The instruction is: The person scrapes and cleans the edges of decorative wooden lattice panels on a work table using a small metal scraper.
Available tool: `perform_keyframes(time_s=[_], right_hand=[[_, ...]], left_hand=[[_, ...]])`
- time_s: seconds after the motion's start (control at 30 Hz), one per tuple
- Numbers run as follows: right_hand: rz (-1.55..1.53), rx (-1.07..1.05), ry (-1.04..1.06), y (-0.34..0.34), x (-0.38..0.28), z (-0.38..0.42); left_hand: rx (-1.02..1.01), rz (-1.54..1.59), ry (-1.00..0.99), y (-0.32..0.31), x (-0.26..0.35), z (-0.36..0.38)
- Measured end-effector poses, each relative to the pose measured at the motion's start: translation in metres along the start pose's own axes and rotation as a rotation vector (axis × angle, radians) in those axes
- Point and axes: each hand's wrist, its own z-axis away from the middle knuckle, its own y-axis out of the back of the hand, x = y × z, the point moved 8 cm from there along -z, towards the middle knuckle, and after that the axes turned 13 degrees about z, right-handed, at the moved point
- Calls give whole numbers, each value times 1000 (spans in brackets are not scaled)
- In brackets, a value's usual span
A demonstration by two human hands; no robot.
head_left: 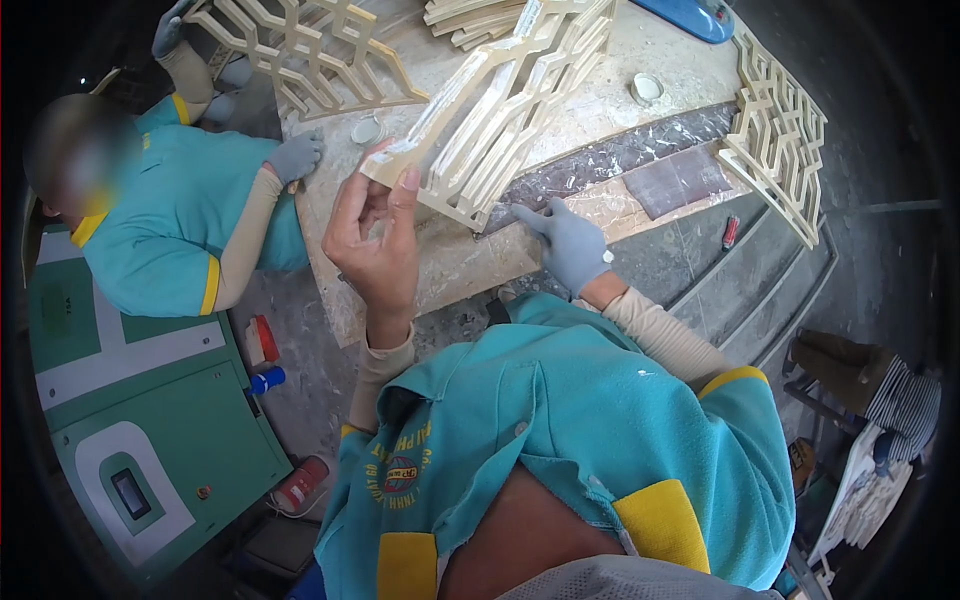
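My bare left hand (378, 235) pinches the near left end of a pale wooden lattice panel (480, 135) between thumb and fingers. The panel is tilted up from the table, and white paste is smeared along its upper strip. My right hand (572, 247), in a grey glove, is at the table's front edge beside the panel's near corner. Its index finger is stretched toward that corner; whether it touches cannot be made out. The other fingers are partly hidden, and nothing shows in this hand.
The worktable (330, 190) holds a dark paste-smeared strip (620, 145), a tub of white paste (647, 89) and a second lattice (780, 130). At left, a co-worker (200, 215) is beside another lattice (310, 60). A green machine (160, 400) stands behind my left arm.
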Motion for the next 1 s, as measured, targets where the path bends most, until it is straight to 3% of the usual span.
perform_keyframes(time_s=[0.23, 0.33, 0.57, 0.63, 0.77, 0.83, 1.0], right_hand=[[283, 200, 175, -10, -24, 12], [347, 132, 180, -31, -29, 6], [365, 166, 223, -36, -40, -8], [383, 150, 112, -30, -34, -13], [348, 117, 101, -16, -28, -10], [320, 217, 220, -21, -39, 1], [299, 255, 269, -37, -36, -3]], left_hand=[[21, 147, 58, 12, -19, -17], [21, 167, 78, 13, -23, -18], [9, 138, 104, 13, -22, -15], [5, 140, 99, 12, -20, -15], [10, 153, 98, 12, -19, -15], [36, 168, 101, 11, -16, -14], [47, 194, 110, 13, -18, -15]])
